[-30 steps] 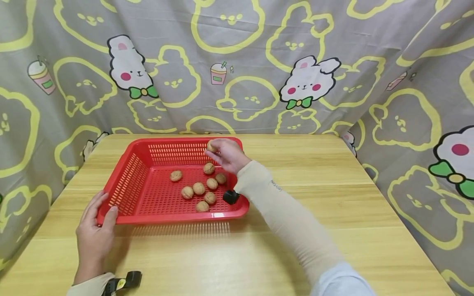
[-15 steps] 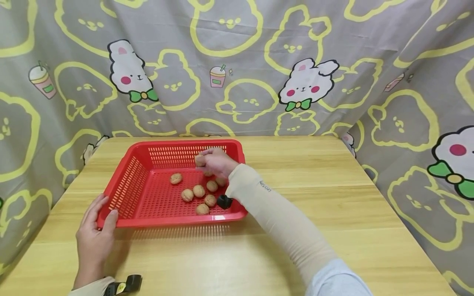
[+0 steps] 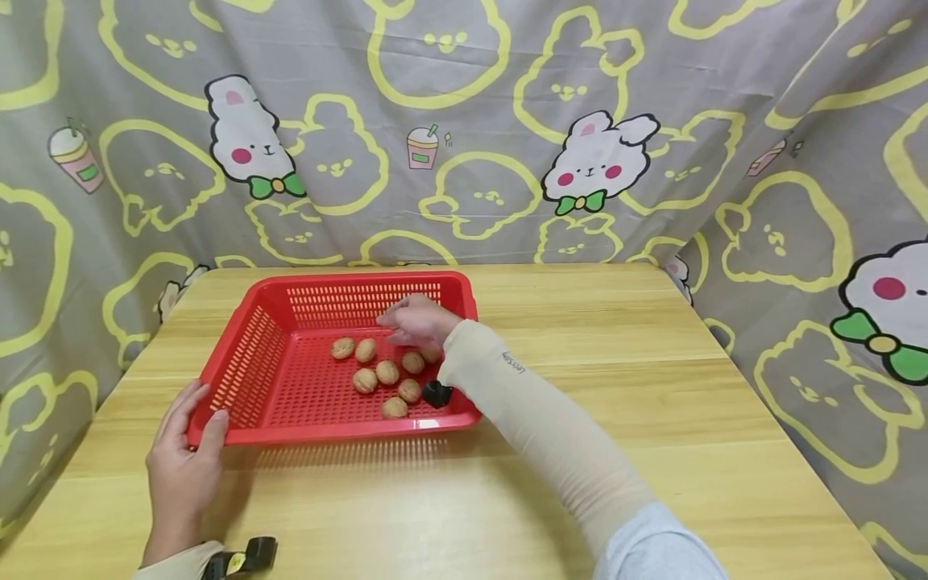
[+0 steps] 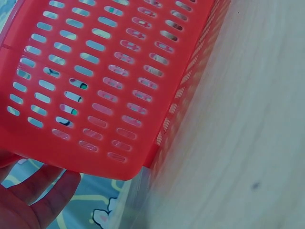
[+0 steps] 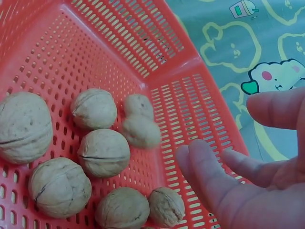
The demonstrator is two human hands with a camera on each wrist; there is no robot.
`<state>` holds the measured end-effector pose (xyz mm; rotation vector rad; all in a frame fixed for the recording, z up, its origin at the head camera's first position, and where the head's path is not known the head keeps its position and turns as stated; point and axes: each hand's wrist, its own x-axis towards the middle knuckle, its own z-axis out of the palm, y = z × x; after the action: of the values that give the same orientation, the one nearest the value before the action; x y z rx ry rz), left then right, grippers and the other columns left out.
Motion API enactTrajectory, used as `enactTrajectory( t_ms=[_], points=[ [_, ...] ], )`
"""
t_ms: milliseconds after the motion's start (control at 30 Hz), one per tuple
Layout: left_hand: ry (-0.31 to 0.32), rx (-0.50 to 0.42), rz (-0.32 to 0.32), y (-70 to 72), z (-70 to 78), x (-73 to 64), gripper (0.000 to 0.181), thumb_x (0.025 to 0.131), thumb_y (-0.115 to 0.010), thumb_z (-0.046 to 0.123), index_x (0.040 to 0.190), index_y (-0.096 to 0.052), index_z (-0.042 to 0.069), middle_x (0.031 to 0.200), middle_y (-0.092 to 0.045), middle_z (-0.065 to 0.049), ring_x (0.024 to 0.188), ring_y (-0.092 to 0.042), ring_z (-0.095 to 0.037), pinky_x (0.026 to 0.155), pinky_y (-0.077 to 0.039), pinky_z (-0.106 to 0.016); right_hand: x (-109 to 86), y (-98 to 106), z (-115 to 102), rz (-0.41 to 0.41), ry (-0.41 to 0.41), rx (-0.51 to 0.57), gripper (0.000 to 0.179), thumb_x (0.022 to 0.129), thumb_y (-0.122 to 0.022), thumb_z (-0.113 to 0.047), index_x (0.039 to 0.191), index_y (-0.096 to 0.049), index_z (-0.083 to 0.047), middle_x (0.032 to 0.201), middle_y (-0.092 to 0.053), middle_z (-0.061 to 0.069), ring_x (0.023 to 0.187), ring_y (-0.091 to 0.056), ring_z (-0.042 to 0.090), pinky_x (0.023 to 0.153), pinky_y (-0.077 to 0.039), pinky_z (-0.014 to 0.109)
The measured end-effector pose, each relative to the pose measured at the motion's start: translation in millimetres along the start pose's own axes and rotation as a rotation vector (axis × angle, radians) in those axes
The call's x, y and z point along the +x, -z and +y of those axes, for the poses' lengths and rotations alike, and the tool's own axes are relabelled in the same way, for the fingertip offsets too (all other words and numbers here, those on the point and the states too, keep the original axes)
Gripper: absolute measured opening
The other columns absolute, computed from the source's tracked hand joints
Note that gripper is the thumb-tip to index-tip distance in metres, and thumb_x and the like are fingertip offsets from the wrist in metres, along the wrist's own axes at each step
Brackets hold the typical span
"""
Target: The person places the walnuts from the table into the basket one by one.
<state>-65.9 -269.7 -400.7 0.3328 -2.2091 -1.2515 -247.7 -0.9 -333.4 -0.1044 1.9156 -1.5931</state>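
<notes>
A red plastic basket (image 3: 326, 433) with slotted walls sits on the wooden table, several walnuts (image 3: 387, 372) lying on its floor. My left hand (image 3: 187, 467) grips the basket's near left corner, thumb at the front rim and fingers along the left side. In the left wrist view, fingers (image 4: 57, 193) reach the edge of the basket wall (image 4: 95, 167). Inside the basket, my right hand (image 3: 420, 320) hovers over the back right part, fingers spread and holding nothing. Just left of it lies one walnut (image 3: 366, 350), which looks blurred as a walnut (image 5: 141, 131) in the right wrist view.
The wooden table (image 3: 594, 338) extends to the right and in front of the basket. A grey curtain (image 3: 478, 105) with yellow cartoon outlines hangs behind and at both sides. Black wrist cameras (image 3: 261, 553) are strapped on, the right one low over the basket's right end.
My right hand has moved left and down into the basket with a walnut and let it go beside another walnut. My left hand stays at the corner.
</notes>
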Motion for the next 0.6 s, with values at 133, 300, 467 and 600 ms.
enactTrajectory(
  t_ms=[133, 300, 467, 600],
  points=[
    [-0.002, 0.000, -0.001, -0.9, -0.2, 0.7, 0.042, 0.095, -0.058, 0.011, 0.136, -0.055, 0.004, 0.146, -0.046, 0.000, 0.130, -0.039, -0.001, 0.100, -0.032, -0.008, 0.3, 0, 0, 0.027, 0.001, 0.007, 0.035, 0.096, -0.059, -0.012, 0.129, -0.052, 0.001, 0.129, -0.053, 0.011, 0.119, -0.056, 0.032, 0.099, -0.047, 0.040],
    [-0.013, 0.030, -0.004, -0.4, -0.4, 2.3, 0.042, 0.094, -0.060, 0.012, 0.135, -0.056, 0.004, 0.145, -0.048, 0.001, 0.128, -0.039, 0.002, 0.101, -0.032, -0.009, -0.8, 1, -1, 0.046, 0.014, 0.055, 0.030, 0.096, -0.060, -0.012, 0.123, -0.052, -0.002, 0.121, -0.055, 0.010, 0.119, -0.055, 0.035, 0.096, -0.049, 0.040],
    [0.012, 0.109, -0.042, 3.2, 4.4, 8.1, 0.046, 0.092, -0.065, 0.017, 0.136, -0.055, 0.009, 0.144, -0.049, 0.000, 0.121, -0.042, 0.006, 0.095, -0.033, -0.005, -6.1, 5, -7, 0.071, 0.054, 0.117, 0.026, 0.096, -0.060, -0.016, 0.118, -0.051, -0.004, 0.123, -0.054, 0.013, 0.117, -0.055, 0.037, 0.091, -0.052, 0.039],
    [0.045, 0.201, -0.127, 10.0, 10.1, 10.7, 0.054, 0.091, -0.065, 0.023, 0.142, -0.049, 0.012, 0.139, -0.050, -0.017, 0.116, -0.052, -0.020, 0.077, -0.035, -0.002, -15.1, 12, -12, 0.084, 0.103, 0.148, 0.023, 0.097, -0.060, -0.017, 0.115, -0.052, -0.005, 0.122, -0.055, 0.018, 0.099, -0.062, 0.029, 0.081, -0.056, 0.034]
  ],
)
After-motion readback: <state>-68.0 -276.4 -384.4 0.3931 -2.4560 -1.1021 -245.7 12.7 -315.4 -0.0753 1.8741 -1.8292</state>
